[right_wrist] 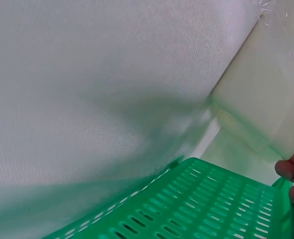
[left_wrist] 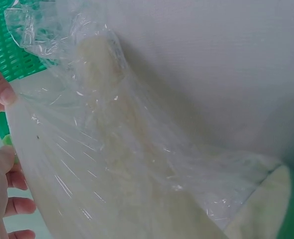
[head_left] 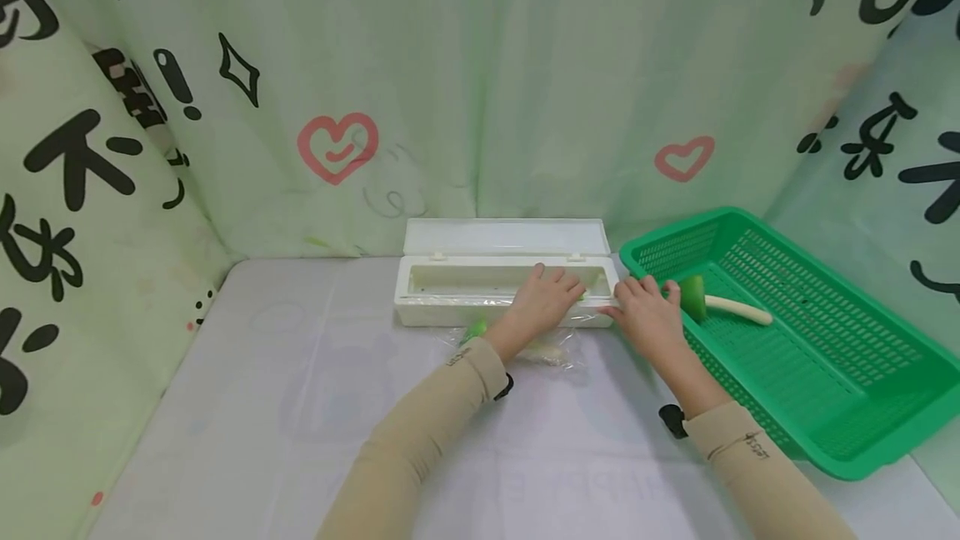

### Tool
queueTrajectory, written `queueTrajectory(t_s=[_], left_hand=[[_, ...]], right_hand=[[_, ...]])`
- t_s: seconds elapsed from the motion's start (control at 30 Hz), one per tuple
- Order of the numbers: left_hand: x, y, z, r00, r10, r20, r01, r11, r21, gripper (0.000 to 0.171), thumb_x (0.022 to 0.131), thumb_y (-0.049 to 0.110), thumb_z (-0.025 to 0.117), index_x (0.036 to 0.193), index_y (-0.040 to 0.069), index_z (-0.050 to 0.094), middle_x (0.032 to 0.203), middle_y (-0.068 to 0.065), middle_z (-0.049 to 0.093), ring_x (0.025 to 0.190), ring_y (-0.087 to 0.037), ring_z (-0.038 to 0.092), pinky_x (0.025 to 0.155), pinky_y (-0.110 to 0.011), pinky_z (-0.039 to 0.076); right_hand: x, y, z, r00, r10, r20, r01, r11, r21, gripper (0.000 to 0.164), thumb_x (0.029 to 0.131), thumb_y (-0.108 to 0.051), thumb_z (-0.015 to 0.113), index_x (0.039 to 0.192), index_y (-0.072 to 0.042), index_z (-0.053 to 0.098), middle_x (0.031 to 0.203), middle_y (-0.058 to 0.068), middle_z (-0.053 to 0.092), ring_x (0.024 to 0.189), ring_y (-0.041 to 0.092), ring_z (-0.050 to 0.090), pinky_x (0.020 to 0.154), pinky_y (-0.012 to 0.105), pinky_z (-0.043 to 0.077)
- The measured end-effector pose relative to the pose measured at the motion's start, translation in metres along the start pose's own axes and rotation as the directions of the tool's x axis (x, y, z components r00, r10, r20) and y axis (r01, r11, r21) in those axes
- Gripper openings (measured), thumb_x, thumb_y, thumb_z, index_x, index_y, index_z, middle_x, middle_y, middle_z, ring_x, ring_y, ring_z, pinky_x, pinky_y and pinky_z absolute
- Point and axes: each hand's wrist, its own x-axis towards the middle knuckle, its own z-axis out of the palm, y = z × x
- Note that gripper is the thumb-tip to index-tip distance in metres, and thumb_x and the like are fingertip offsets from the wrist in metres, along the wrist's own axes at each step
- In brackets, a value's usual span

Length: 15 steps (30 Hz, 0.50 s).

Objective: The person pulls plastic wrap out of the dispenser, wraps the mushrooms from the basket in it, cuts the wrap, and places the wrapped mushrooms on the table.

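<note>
A long white cling film box [head_left: 435,313] stands at the back of the table, its lid [head_left: 502,237] raised. My left hand [head_left: 542,307] reaches over its front edge near the right end, fingertips at a small green slider [left_wrist: 8,141] on that edge. My right hand [head_left: 648,315] grips the box's right end, thumb at the front. Clear film [left_wrist: 72,164] drapes down the front of the box. Below it lies a film-covered bundle [head_left: 551,352] with a pale long part and a green part [head_left: 475,330], partly hidden behind the left wrist.
A green perforated basket [head_left: 847,307] stands at the right, close to the box and the right forearm. In it lie a green rounded piece [head_left: 693,298] and a white curved stick [head_left: 738,309]. A printed curtain [head_left: 555,107] hangs behind the white-covered table [head_left: 300,373].
</note>
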Motion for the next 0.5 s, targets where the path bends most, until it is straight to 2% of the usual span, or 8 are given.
queueTrajectory(t_s=[0.33, 0.5], left_hand=[[-0.0028, -0.0040, 0.0007, 1.000, 0.008, -0.020, -0.008, 1.000, -0.007, 0.037, 0.097, 0.024, 0.039, 0.133, 0.028, 0.042, 0.132, 0.012, 0.045, 0.123, -0.012, 0.039, 0.102, -0.039, 0.030], [-0.0037, -0.0050, -0.0012, 1.000, 0.014, 0.014, -0.013, 1.000, -0.013, 0.039, 0.097, 0.023, 0.038, 0.136, 0.027, 0.040, 0.136, 0.011, 0.042, 0.127, -0.014, 0.036, 0.104, -0.041, 0.027]], right_hand=[[0.0006, 0.0000, 0.0014, 1.000, -0.003, -0.007, 0.003, 1.000, -0.012, 0.035, 0.083, -0.038, 0.062, 0.087, -0.005, 0.051, 0.090, 0.008, 0.052, 0.091, 0.028, 0.041, 0.086, 0.055, 0.024], [-0.0001, 0.0005, 0.0007, 1.000, -0.002, -0.002, 0.002, 1.000, -0.006, 0.035, 0.083, -0.038, 0.062, 0.087, -0.006, 0.051, 0.091, 0.008, 0.052, 0.092, 0.028, 0.041, 0.086, 0.055, 0.024]])
